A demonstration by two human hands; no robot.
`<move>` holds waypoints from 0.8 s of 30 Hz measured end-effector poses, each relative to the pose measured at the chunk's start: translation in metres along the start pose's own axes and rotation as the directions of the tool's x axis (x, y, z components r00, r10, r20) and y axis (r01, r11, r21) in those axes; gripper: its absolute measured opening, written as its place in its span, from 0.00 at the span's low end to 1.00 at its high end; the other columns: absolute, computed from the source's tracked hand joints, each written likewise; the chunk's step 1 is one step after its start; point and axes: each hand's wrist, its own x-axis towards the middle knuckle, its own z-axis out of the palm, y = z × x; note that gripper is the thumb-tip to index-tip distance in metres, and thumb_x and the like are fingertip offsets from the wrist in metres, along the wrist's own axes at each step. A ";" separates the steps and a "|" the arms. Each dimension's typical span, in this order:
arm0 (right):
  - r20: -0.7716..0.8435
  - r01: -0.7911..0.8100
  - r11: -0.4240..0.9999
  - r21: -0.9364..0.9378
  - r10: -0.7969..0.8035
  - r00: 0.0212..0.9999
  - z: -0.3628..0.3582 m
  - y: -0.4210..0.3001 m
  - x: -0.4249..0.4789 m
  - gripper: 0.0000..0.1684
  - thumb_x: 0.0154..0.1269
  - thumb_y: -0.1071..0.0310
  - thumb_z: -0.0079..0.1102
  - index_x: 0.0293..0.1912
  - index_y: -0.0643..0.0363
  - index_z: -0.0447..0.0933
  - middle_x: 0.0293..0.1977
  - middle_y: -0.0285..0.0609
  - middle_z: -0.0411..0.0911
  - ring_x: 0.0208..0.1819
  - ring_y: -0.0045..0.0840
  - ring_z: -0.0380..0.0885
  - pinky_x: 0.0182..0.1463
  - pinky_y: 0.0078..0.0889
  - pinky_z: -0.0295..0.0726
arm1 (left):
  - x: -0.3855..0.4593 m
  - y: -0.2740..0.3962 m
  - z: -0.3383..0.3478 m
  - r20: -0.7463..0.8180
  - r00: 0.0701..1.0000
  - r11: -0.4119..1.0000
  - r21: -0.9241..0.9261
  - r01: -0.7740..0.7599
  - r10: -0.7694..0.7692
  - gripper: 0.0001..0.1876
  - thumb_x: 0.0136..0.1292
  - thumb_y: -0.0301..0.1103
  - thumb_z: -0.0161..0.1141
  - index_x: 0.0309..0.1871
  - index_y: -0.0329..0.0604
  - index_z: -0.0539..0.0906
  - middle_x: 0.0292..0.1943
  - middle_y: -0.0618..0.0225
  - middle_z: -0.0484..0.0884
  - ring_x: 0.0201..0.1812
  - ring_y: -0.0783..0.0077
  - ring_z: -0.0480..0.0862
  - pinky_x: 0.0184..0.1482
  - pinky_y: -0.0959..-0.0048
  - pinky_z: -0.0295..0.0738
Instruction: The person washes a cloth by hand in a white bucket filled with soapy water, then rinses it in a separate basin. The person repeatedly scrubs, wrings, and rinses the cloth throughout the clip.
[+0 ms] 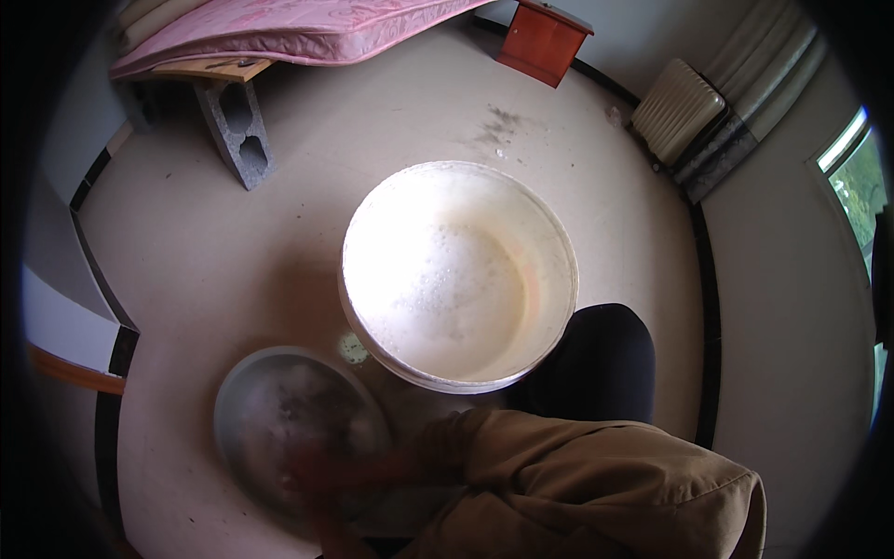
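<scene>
A round grey basin [230,405] sits on the floor at my lower left. Whitish suds and a dark, blurred mass [328,409] fill it; what the mass is, I cannot make out. From the right, below a pushed-up brown sleeve, my right hand [314,469] reaches into the basin. My left hand [313,504] comes in from the bottom edge and meets the same spot. Both are dim and smeared by motion, so their fingers and anything held are unclear. Just beyond the basin stands a large white bucket [552,279] with frothy, bubbly liquid inside.
My dark-clad knee [607,363] is against the bucket's near right side. Farther off, a pink mattress [293,35] lies on a wooden board [216,68] over a hollow concrete block [237,133]. A red cabinet [541,45] and an oil-filled radiator [677,112] stand along the walls.
</scene>
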 end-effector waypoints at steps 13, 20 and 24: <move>-0.312 -0.309 0.884 -0.350 0.201 0.929 -0.040 0.126 0.063 0.12 0.46 0.56 0.57 0.25 0.54 0.79 0.30 0.50 0.77 0.35 0.43 0.77 0.42 0.50 0.76 | -0.001 0.012 0.014 -0.067 0.937 0.784 0.570 -0.246 0.343 0.53 0.40 0.48 0.70 0.68 0.37 0.53 0.61 0.54 0.63 0.62 0.59 0.64 0.63 0.60 0.59; -0.120 -0.183 0.973 -0.143 0.167 0.979 0.001 0.082 0.042 0.13 0.45 0.56 0.59 0.26 0.55 0.79 0.30 0.52 0.76 0.35 0.44 0.76 0.41 0.49 0.75 | 0.006 0.019 0.014 -0.030 0.931 0.775 0.564 -0.285 0.364 0.51 0.41 0.46 0.69 0.67 0.37 0.54 0.61 0.53 0.63 0.62 0.59 0.64 0.63 0.59 0.59; 0.005 -0.079 0.997 -0.001 0.079 0.997 0.007 0.039 0.013 0.14 0.45 0.56 0.60 0.27 0.56 0.79 0.29 0.52 0.76 0.34 0.44 0.76 0.40 0.47 0.75 | 0.012 0.014 0.027 0.028 0.937 0.778 0.549 -0.305 0.348 0.50 0.41 0.45 0.69 0.67 0.37 0.55 0.61 0.53 0.63 0.62 0.58 0.64 0.63 0.59 0.59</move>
